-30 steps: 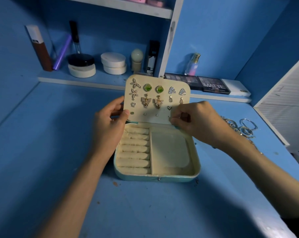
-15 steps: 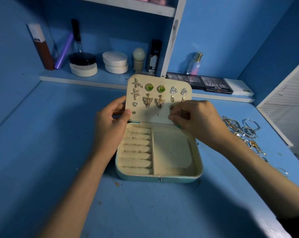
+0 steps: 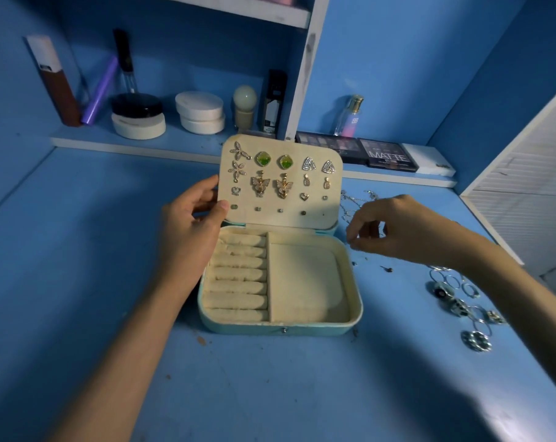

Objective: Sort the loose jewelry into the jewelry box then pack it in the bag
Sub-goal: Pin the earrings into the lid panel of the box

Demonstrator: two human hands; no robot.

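Head view: the left hand (image 3: 190,231) pinches the left edge of the earring panel (image 3: 270,218), propping it above the open jewelry box (image 3: 280,327) on the table (image 3: 79,250). The right hand (image 3: 394,228) hovers beside the box with its fingers curled, and whether it holds anything cannot be told. Sorting is in hand; the next move probably calls for a fine pinch on the loose rings (image 3: 461,301).

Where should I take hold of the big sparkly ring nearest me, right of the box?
The ring seems to lie flat on the table at the near end of the row of rings. Come straight down with the right hand, the nearer one, and pinch across the band's outer edges.
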